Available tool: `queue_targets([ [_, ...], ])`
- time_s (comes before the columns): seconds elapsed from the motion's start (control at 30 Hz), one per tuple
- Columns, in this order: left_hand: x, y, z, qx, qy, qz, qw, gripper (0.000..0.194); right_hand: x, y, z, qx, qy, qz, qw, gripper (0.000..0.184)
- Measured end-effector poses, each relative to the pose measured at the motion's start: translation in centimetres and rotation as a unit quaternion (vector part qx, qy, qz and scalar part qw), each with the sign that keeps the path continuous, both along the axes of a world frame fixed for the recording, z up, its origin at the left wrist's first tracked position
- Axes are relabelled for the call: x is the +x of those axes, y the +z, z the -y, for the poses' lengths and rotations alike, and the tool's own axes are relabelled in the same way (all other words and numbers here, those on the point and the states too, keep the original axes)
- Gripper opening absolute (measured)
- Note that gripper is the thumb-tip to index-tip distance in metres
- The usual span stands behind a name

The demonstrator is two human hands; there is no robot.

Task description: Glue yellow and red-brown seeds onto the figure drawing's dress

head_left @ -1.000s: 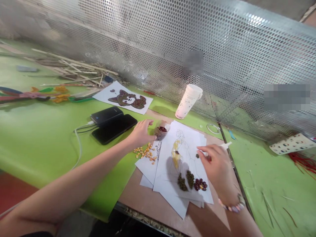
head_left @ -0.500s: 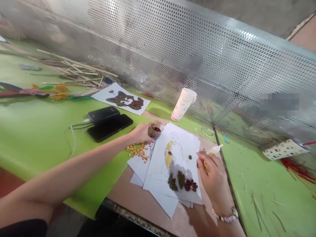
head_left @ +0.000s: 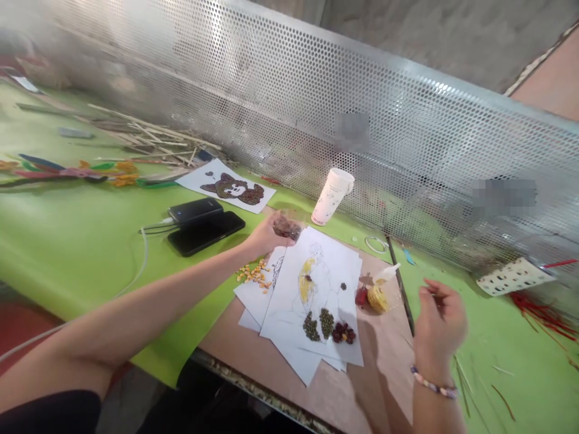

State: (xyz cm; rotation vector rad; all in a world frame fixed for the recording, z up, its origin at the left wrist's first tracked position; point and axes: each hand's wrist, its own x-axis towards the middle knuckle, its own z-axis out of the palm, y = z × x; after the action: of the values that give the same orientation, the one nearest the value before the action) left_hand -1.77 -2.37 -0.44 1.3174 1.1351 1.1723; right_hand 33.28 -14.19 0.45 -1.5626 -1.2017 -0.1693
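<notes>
My left hand (head_left: 266,235) grips a small clear container (head_left: 287,227) of dark reddish seeds, at the top left corner of a drawing sheet (head_left: 286,304). On that sheet, a sketched figure has a yellow patch, and green beans (head_left: 326,323) and dark red beans (head_left: 344,333) form clusters near its lower edge. My right hand (head_left: 439,325), wearing a bead bracelet, is raised at the right with its fingers curled together; whatever they hold is hidden. Left of it are a yellow container (head_left: 377,298), a white nozzle (head_left: 389,273) and a small red item (head_left: 362,296).
Corn kernels (head_left: 256,274) lie left of the drawing. Beyond are a phone (head_left: 205,234), a power bank (head_left: 195,210), an animal picture (head_left: 235,188), sticks (head_left: 154,135) and a white cup (head_left: 332,196). A perforated metal screen (head_left: 289,102) stands behind; a spotted cup (head_left: 515,276) lies at right.
My right hand has moved right and up, away from the drawing, uncovering the yellow container and red item. My left hand has tilted the seed container a little. The camera view has shifted slightly.
</notes>
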Motion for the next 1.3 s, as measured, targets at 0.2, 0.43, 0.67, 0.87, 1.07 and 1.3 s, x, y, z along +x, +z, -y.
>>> queue_targets([
  [0.2, 1.6, 2.0, 2.5, -0.038, -0.019, 0.14, 0.989, 0.056, 6.3, 0.0, -0.2, -0.145, -0.004, -0.068, 0.987, 0.035],
  [0.43, 1.3, 0.2, 2.8, -0.124, -0.024, 0.171, 0.977, 0.065, 6.3, -1.6, -0.2, -0.353, 0.086, -0.041, 0.931, 0.085],
  [0.67, 1.2, 0.1, 2.8, -0.184, -0.053, 0.176, 0.966, 0.067, 4.5, -2.9, -2.2, -0.399, 0.094, -0.016, 0.912, 0.098],
  [0.87, 1.1, -0.3, 3.2, -0.199, -0.083, 0.158, 0.964, 0.076, 3.5, -3.6, -3.1, -0.383, 0.081, -0.009, 0.92, 0.079],
  [1.07, 1.2, -0.6, 3.2, -0.201, -0.098, 0.144, 0.964, 0.082, 3.1, -3.3, -3.1, -0.383, 0.058, -0.013, 0.922, 0.07],
  [1.3, 1.7, -1.1, 3.6, -0.143, -0.148, 0.162, 0.965, 0.077, 3.7, -3.2, -2.8, -0.387, 0.065, -0.02, 0.92, 0.069],
])
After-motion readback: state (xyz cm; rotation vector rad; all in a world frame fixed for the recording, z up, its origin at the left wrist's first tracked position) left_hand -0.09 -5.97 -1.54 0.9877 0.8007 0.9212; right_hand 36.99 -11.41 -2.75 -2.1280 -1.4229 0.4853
